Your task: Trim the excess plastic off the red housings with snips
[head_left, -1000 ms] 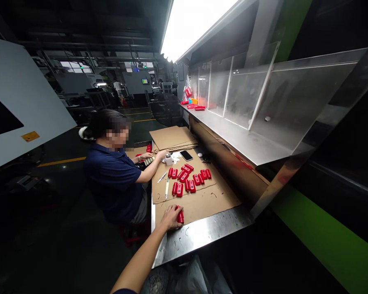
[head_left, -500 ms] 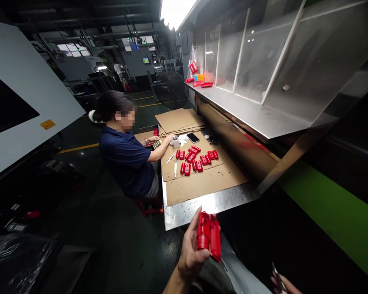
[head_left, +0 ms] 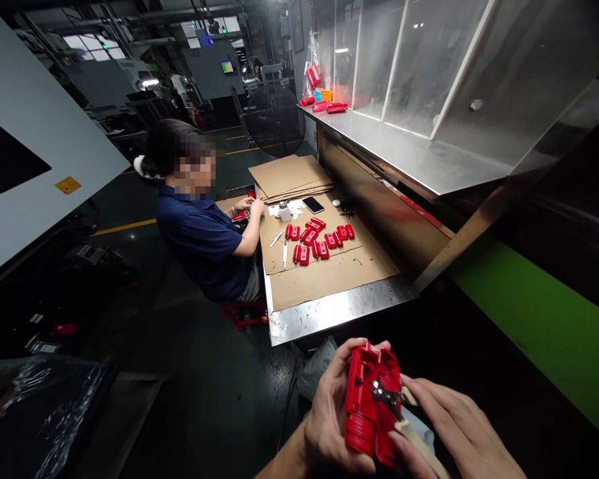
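My left hand point(head_left: 332, 412) is closed round a red plastic housing point(head_left: 360, 432), its hollow inner side turned up toward me. In my right hand point(head_left: 449, 419) is a pair of nippers point(head_left: 416, 442) with pale handles. Their dark metal jaws reach into the hollow of the housing; whether they grip any part of it I cannot tell. Several similar red housings point(head_left: 320, 250) lie on the cardboard-covered table ahead, beyond both hands.
A co-worker point(head_left: 199, 226) in a dark blue shirt sits at the table's left side, handling small parts. Cardboard sheets point(head_left: 292, 174), a phone point(head_left: 313, 205) and a white-handled blade point(head_left: 285, 254) lie on the table. A metal shelf point(head_left: 389, 143) overhangs its right side.
My right hand has come in from the lower right, bringing the nippers into the red housing. My left hand has turned the housing so its hollow side shows. The view has tilted down slightly.
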`<state>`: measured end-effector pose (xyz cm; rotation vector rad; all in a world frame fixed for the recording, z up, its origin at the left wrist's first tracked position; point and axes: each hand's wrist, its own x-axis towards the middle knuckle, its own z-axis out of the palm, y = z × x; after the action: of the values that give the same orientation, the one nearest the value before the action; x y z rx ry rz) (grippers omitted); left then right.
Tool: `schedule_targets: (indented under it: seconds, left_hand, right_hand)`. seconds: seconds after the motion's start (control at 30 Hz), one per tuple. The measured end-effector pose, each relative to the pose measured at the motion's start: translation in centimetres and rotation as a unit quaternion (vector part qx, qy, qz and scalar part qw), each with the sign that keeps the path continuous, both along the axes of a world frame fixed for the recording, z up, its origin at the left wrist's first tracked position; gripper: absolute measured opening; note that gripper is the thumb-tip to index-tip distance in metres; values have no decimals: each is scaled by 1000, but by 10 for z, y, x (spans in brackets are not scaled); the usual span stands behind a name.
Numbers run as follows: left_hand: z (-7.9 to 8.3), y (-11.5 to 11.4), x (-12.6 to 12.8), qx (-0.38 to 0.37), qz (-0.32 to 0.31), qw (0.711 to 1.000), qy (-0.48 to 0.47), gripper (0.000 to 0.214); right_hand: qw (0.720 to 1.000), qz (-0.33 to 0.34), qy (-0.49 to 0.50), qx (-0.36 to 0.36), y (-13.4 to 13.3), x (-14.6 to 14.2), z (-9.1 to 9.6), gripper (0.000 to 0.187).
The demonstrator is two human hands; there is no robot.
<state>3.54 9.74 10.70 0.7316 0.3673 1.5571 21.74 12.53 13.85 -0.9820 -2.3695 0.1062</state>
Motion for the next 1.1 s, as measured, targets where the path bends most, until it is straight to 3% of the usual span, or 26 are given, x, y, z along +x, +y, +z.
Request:
schedule_targets:
  seconds: [0.3, 0.43, 0.73, 0.93, 1.1]
  left_hand:
    - [2, -5, 0, -18, -33, 998, 47, 101]
    - [5, -6, 0, -29, -40, 999, 16, 109]
    - [3, -6, -2, -50, -60, 997, 19, 108]
    - [2, -4, -4, -57, -63, 996, 9, 109]
    - [1, -2, 1, -37, -44, 998, -24, 112]
  right_hand:
    - [1000, 9, 20, 2, -7, -1, 4, 49]
    - [999, 17, 33, -13, -7, -2, 6, 49]
    - [1000, 14, -25, -10, -6, -2, 12, 52]
    - [999, 42, 11, -13, -7, -1, 5, 44]
    - [997, -1, 73, -14, -15, -9, 1, 48]
